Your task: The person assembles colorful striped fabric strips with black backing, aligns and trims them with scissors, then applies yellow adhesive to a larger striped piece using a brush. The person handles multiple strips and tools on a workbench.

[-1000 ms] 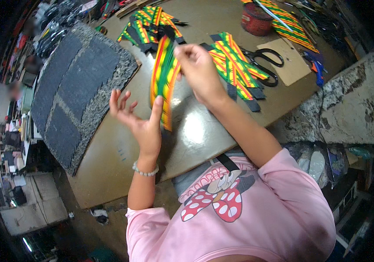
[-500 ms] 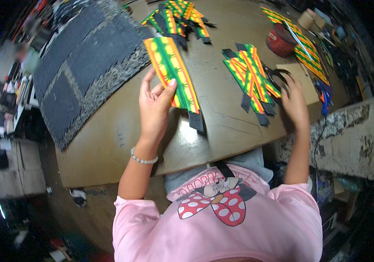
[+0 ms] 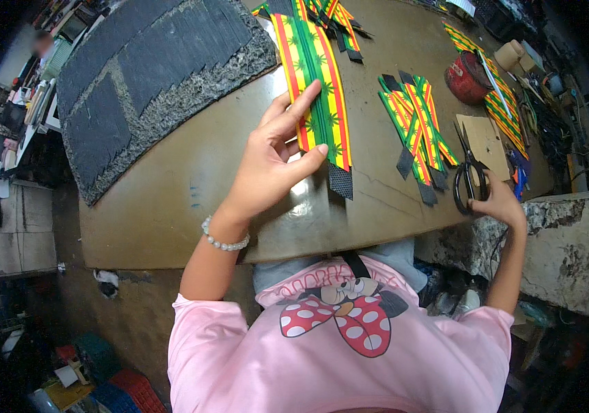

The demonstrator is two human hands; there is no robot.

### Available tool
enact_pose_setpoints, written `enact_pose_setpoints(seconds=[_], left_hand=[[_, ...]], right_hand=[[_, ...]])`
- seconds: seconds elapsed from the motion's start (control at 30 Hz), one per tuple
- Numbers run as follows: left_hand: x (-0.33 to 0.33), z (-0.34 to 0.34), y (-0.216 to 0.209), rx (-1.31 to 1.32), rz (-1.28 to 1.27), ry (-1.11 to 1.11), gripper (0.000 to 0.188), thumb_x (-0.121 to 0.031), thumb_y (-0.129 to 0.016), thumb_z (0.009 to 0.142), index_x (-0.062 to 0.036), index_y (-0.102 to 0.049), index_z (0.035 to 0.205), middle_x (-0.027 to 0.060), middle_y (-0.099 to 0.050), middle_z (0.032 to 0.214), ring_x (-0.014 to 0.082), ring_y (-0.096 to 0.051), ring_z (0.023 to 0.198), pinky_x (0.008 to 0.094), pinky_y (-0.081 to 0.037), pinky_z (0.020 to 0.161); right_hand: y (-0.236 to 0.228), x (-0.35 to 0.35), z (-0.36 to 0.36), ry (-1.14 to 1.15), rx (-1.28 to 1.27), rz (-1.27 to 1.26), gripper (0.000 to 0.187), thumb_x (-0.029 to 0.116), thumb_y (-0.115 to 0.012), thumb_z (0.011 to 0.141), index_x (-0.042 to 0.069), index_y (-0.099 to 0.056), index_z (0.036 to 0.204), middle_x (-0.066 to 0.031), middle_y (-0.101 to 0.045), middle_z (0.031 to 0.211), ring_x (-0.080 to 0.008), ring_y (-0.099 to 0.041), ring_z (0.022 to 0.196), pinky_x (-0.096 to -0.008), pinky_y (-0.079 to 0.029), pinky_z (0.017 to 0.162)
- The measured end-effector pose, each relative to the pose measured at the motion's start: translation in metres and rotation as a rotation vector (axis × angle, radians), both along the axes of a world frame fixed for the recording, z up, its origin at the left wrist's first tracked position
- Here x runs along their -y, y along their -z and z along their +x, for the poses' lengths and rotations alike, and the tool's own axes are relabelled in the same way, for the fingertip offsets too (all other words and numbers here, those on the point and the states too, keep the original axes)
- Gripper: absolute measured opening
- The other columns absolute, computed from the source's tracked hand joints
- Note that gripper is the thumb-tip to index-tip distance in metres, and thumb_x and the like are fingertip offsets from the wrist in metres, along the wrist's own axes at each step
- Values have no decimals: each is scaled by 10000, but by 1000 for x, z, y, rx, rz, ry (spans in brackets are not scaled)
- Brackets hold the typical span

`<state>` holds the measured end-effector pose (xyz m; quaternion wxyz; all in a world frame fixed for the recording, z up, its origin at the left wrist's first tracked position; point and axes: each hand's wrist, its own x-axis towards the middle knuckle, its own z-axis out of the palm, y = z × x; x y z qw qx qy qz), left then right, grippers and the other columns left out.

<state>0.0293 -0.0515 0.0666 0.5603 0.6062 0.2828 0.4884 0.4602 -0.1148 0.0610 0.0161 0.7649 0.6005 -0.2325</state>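
My left hand [image 3: 267, 155] grips a patterned strap [image 3: 314, 76] in yellow, green and red, pinched between thumb and fingers above the table. A black mesh end sticks out at the strap's near tip. Over by the table's right edge, my right hand [image 3: 502, 203] is closed on the handle loops of black scissors [image 3: 471, 165], whose blades point away from me. Between the hands lies a pile of similar straps [image 3: 415, 127], crossed over each other with black ends showing. Another heap of straps [image 3: 346, 27] is at the far edge of the view.
A rough stone-like slab with dark sheets [image 3: 170, 76] covers the table's [image 3: 150, 227] far left. On the right are a red pot [image 3: 465, 79], a long patterned sheet [image 3: 504, 120], a piece of cardboard [image 3: 490, 141], a blue tool [image 3: 519, 172] and spools [image 3: 508, 54].
The scissors have moved with my right hand toward me and to the right, off the pile's edge. My left hand has turned the strap more upright, and its fingers now lie along it.
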Motion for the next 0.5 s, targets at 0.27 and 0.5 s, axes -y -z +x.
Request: enact_pose_setpoints(seconds=[0.27, 0.5], left_hand=[[5, -3, -3, 124, -31, 91, 675, 57, -621, 832, -14, -333, 1438, 70, -382, 1388, 142, -488, 1182, 267, -430, 973], [7, -1, -8, 7, 12, -168, 685, 79, -666, 786, 33, -367, 1400, 133, -409, 1403, 196, -555, 1125, 308, -475, 953]], right_hand=[[27, 68, -36, 296, -359, 432, 518, 71, -715, 728, 24, -482, 1189, -12, -495, 897, -135, -502, 837, -268, -424, 812], [8, 85, -137, 250, -1242, 334, 407, 386, -372, 991, 28, -533, 1099, -26, -516, 830, -120, -490, 790, -253, -394, 753]])
